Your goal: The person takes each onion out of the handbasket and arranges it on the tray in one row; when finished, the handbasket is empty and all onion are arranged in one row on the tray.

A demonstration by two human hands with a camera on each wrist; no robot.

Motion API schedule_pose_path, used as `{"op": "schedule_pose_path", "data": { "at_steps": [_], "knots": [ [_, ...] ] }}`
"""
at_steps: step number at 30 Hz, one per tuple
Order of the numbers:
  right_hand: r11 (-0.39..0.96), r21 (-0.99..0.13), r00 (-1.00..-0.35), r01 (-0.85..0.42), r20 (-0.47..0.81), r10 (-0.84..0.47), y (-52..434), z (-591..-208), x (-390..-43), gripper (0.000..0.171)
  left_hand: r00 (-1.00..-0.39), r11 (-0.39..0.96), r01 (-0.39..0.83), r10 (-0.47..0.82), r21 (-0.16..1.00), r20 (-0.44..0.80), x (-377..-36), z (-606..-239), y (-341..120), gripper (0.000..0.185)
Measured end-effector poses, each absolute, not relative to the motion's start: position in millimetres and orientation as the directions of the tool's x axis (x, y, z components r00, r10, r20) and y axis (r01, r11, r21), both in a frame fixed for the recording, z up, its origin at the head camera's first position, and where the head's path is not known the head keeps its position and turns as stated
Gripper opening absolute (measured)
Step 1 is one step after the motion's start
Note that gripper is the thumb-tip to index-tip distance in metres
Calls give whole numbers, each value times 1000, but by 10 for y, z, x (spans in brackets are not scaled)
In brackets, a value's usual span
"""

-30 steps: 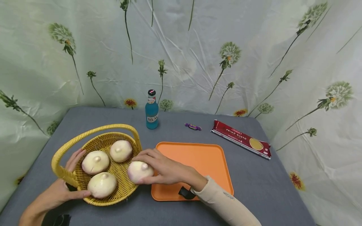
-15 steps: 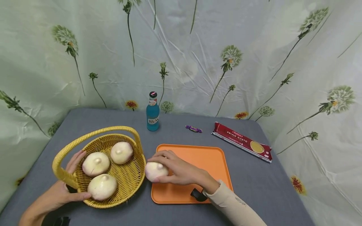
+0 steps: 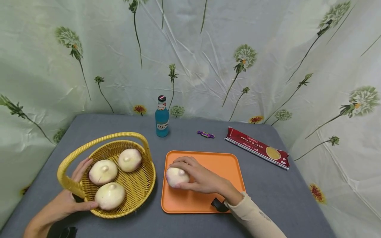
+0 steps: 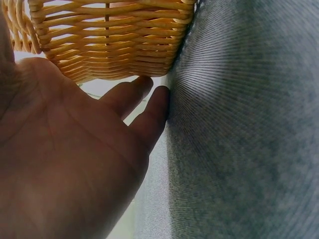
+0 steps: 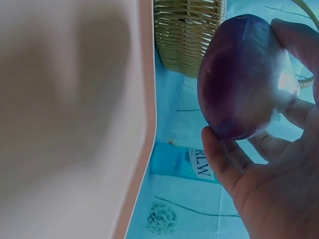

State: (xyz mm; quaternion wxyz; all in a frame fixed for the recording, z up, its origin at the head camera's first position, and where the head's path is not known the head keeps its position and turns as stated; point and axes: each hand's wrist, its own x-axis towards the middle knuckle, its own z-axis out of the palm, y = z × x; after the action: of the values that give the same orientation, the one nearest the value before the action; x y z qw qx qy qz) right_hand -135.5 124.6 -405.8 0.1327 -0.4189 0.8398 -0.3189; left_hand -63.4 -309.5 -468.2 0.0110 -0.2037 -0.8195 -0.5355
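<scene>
— So, what do we meet first, at far left?
— Our left hand [image 3: 63, 201], spread round the side of the basket [image 3: 137, 185], thumb at the rim. In the left wrist view we make out only two fingertips near its base; the other fingers are lost to us there.
— And inside the basket?
— We count three: the left turnip [image 3: 103, 172], the front turnip [image 3: 110, 196] and the rear turnip [image 3: 130, 160]. Their undersides are hidden from us.
— Then the bottle [image 3: 162, 123]?
— Upright behind. We read RLW, but in the right wrist view the hand and its load hide the top.
— Where is the held turnip [image 3: 175, 177]?
— Over the left part of the tray [image 3: 221, 165], apart from its surface. Our right hand [image 3: 202, 178] pinches it between thumb and fingers; together they cover some of the tray.
— Farther right?
— The sweet [image 3: 205, 134], its lettering too small for us, and the sleeve [image 3: 256, 215], print blurred, cut off by the bottom edge. Last, we have the pack [image 3: 256, 147], lying at a slant; we can read PRIMO GUSTO, not the smallest print.
</scene>
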Motion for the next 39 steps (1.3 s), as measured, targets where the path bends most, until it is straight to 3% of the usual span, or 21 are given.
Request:
{"op": "schedule_pose_path", "data": {
  "at_steps": [39],
  "knots": [
    [574, -633, -772, -519, 60, -632, 1960, -4192, -1227, 54, -926, 355, 323, 308, 877, 217, -623, -4673, -3080, 129]
  ]
}}
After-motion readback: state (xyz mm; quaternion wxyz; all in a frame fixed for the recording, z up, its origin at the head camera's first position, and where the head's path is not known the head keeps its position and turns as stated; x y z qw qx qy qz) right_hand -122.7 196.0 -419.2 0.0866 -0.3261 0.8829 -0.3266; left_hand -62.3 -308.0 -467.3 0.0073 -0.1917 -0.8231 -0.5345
